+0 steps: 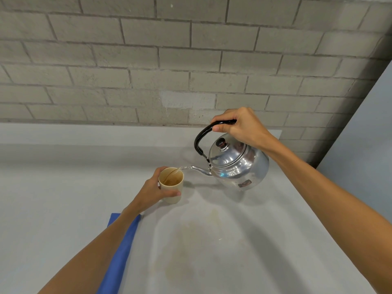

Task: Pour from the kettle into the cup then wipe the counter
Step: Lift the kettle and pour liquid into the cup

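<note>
A shiny metal kettle (237, 164) with a black handle is tilted to the left above the counter, and my right hand (239, 126) grips its handle from above. A thin brownish stream runs from the spout into a beige cup (172, 187) that stands on the grey counter (63, 187). My left hand (154, 192) is wrapped around the cup's left side. Brown liquid lies in the cup's bottom. A folded blue cloth (121, 255) rests on the counter under my left forearm, partly hidden by it.
A faint brownish stain (191, 247) spreads over the counter in front of the cup. A grey brick wall (169, 60) closes off the back. The counter's right edge runs diagonally under my right arm, with a pale wall beyond.
</note>
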The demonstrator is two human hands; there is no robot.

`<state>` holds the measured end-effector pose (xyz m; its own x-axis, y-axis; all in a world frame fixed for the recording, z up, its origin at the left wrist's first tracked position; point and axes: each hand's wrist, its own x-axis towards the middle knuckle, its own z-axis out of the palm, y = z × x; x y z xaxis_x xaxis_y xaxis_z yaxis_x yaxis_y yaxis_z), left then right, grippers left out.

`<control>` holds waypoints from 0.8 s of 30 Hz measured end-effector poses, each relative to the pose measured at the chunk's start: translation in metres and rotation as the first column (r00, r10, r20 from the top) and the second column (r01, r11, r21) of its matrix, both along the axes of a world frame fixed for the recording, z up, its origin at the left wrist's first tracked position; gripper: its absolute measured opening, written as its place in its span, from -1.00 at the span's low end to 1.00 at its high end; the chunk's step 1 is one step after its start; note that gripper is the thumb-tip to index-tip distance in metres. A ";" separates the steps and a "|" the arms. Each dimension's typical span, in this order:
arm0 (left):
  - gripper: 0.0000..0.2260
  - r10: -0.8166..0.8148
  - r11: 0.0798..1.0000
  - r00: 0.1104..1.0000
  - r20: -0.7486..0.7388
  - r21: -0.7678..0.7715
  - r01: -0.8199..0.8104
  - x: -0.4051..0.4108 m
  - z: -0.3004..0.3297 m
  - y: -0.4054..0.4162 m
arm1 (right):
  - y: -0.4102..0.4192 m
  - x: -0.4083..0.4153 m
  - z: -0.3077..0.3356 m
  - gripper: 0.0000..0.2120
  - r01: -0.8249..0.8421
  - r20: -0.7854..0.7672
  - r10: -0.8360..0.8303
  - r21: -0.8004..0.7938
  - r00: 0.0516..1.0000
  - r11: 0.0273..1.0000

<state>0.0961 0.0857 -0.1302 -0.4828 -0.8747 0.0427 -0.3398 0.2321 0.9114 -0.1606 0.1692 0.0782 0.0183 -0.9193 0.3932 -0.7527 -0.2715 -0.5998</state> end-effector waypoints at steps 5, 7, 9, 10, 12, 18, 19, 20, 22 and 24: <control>-0.29 -0.007 1.000 1.000 -0.003 -0.011 0.007 0.001 -0.001 0.000 | 0.001 0.001 0.003 -0.83 0.004 -0.042 -0.005 -0.010 0.999 1.000; -0.29 -0.007 1.000 1.000 -0.004 -0.010 0.007 0.001 -0.001 0.000 | 0.002 0.002 0.004 -0.83 0.001 -0.049 -0.002 -0.012 0.999 1.000; -0.29 -0.009 1.000 1.000 -0.004 -0.015 0.009 0.000 0.000 0.001 | 0.002 0.002 0.005 -0.83 -0.001 -0.045 0.001 -0.013 0.999 1.000; -0.29 -0.010 1.000 1.000 -0.005 -0.017 0.010 0.000 0.000 0.001 | 0.002 0.002 0.005 -0.83 0.000 -0.045 0.000 -0.011 0.999 1.000; -0.30 -0.012 1.000 1.000 -0.008 -0.018 0.012 0.000 0.001 0.001 | 0.001 0.002 0.006 -0.82 0.000 -0.049 0.000 -0.006 0.999 1.000; -0.30 -0.006 1.000 1.000 -0.007 -0.017 0.006 0.000 0.000 0.000 | 0.001 0.002 0.005 -0.81 -0.007 -0.054 0.006 -0.013 0.998 1.000; -0.30 -0.005 1.000 1.000 -0.007 -0.016 0.005 0.001 0.000 0.000 | 0.001 0.002 0.004 -0.81 -0.009 -0.056 0.008 -0.016 0.998 1.000; -0.30 -0.004 1.000 1.000 -0.006 -0.017 0.004 0.001 0.000 0.000 | 0.001 0.002 0.003 -0.81 -0.009 -0.055 0.008 -0.019 0.998 1.000; -0.30 -0.003 1.000 1.000 -0.001 -0.018 0.003 0.001 0.000 0.001 | 0.001 0.001 0.002 -0.80 -0.005 -0.037 0.005 -0.019 0.999 1.000; -0.30 -0.004 1.000 1.000 0.001 -0.018 0.004 0.000 0.001 0.002 | 0.000 -0.001 0.000 -0.79 -0.002 0.001 0.002 -0.013 1.000 1.000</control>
<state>0.0966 0.0872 -0.1295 -0.4860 -0.8720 0.0585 -0.3395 0.2500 0.9068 -0.1614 0.1694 0.0780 0.0195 -0.9142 0.4047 -0.7518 -0.2803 -0.5968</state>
